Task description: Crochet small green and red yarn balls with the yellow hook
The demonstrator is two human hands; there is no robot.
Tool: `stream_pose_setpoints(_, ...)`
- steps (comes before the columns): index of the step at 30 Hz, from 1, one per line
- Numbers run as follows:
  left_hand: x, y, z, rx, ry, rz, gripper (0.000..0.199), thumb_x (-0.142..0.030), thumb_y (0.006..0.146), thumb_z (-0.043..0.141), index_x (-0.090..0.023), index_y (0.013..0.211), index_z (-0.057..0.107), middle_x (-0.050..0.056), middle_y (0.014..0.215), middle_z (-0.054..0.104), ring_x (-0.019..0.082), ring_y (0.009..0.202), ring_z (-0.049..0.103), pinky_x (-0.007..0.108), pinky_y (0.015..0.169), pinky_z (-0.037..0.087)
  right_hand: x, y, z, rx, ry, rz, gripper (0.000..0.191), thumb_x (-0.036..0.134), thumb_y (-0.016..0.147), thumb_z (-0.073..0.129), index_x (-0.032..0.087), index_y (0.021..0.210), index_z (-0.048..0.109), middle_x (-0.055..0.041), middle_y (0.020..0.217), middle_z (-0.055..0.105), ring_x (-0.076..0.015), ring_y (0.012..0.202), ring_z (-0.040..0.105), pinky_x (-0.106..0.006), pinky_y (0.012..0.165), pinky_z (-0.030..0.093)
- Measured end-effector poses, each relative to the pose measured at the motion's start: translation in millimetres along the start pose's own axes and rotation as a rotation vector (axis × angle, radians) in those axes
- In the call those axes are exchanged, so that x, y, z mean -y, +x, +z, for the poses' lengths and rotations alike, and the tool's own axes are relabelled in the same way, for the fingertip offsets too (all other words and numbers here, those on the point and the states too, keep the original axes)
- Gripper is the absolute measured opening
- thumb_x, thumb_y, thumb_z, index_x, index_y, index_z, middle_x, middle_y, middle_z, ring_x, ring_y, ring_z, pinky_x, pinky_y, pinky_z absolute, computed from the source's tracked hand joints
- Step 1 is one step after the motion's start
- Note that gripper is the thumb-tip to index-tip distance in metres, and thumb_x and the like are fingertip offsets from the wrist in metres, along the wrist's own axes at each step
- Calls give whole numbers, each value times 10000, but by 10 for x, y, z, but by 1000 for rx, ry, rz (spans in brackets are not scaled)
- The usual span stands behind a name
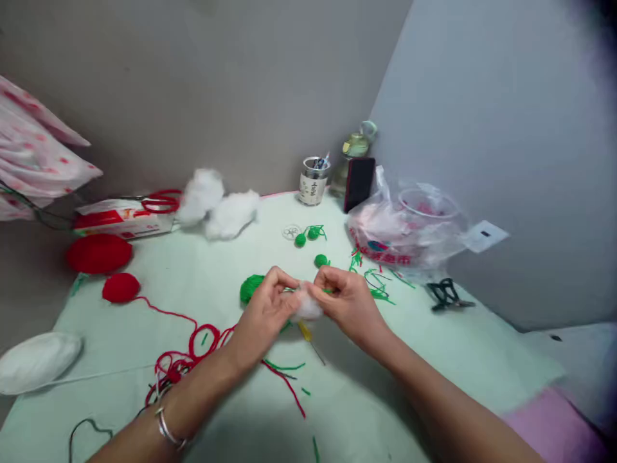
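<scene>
Red strand [294, 394], yellow-handled tool [305, 330]: nearer us than the white fluff [308, 307].
We pinch the fluff with the left hand [270, 301] at its left side, the right hand [349, 303] at its right; left of it lies a green yarn ball [249, 289], beyond it a small green ball [321, 260], then a tin [312, 190].

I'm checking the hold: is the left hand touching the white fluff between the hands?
Touching. The head view shows the left hand meeting the left side of the white fluff at its fingertips, no gap between.
</scene>
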State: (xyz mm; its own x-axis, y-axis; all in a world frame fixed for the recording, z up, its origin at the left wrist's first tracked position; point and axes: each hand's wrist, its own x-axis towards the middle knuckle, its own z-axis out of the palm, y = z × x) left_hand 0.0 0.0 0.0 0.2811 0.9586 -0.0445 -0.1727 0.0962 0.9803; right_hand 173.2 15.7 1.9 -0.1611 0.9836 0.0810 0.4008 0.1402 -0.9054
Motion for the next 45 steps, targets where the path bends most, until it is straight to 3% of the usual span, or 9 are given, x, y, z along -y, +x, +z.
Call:
stream_pose_setpoints(5, 87, 47, -45, -67, 67, 12, 318, -431, 821, 725, -227, 835, 481, 6, 882, 667, 144, 677, 585, 276, 623, 462, 66, -69, 6, 143, -12, -67, 334, 407, 966, 527, 212, 696, 491, 51, 627, 439, -115, 603, 394, -268, 588, 299)
stream_pose_setpoints(11, 164, 48, -54, -262, 253, 141, 154, -252, 794, 687, -224, 859, 551, 12, 883, 633, 203, 883, 588, 347, 858, 434, 195, -177, 103, 227, -6, 7, 207, 271, 936, 510, 216, 737, 499, 62, 620, 434, -108, 578, 376, -262, 558, 278)
stream_pose_setpoints(20, 27, -21, 7, -131, 143, 96, 238, -377, 886, 708, -224, 949, 536, 10, 981, 608, 162, 858, 573, 291, 756, 465, 76, -56, 14, 10, -69, 5, 220, 265, 801, 598, 213, 622, 480, 56, 579, 422, -108, 575, 364, -260, 553, 264)
stream_pose_setpoints(25, 84, 35, -45, -85, 75, 86, 242, -362, 876, 715, -220, 890, 520, 18, 975, 641, 160, 837, 577, 288, 738, 467, 101, -41, -50, 139, 33, -14, 328, 415, 939, 567, 205, 689, 533, 47, 615, 454, -116, 592, 389, -264, 570, 293)
stream_pose_setpoints(31, 127, 64, -86, -232, 217, 143, 143, -239, 830, 677, -221, 846, 536, 23, 914, 669, 183, 850, 600, 331, 801, 456, 205, -164, 67, 204, 3, 2, 214, 280, 970, 535, 213, 767, 540, 62, 618, 433, -116, 580, 387, -267, 560, 283)
stream_pose_setpoints(34, 128, 73, -104, -215, 166, 129, 144, -245, 853, 674, -222, 864, 532, 23, 933, 688, 175, 845, 612, 326, 797, 463, 190, -172, 93, 193, 10, -20, 183, 254, 966, 566, 218, 786, 577, 62, 619, 454, -119, 573, 398, -270, 568, 313)
stream_pose_setpoints(40, 149, 93, -98, -134, -141, 5, 283, -353, 859, 755, -224, 897, 507, -9, 941, 679, 139, 721, 641, 271, 636, 513, 140, -88, -101, 2, 63, -251, 171, 234, 914, 695, 221, 747, 663, -62, 1115, 683, -230, 1111, 612, -352, 919, 438)
stream_pose_setpoints(43, 116, 76, -64, -119, -173, -53, 291, -367, 854, 756, -219, 890, 507, -22, 876, 661, 124, 619, 617, 252, 533, 501, 140, -89, -157, 113, 420, -169, 223, 307, 952, 658, 225, 761, 574, -36, 1129, 696, -165, 855, 675, -311, 747, 490)
stream_pose_setpoints(45, 75, 59, -44, -129, -186, -58, 274, -351, 856, 748, -214, 871, 511, -21, 862, 663, 114, 609, 606, 237, 516, 495, 137, -90, -152, 132, 468, -108, 129, 311, 961, 633, 241, 878, 564, -20, 1150, 689, -99, 611, 585, -281, 607, 454)
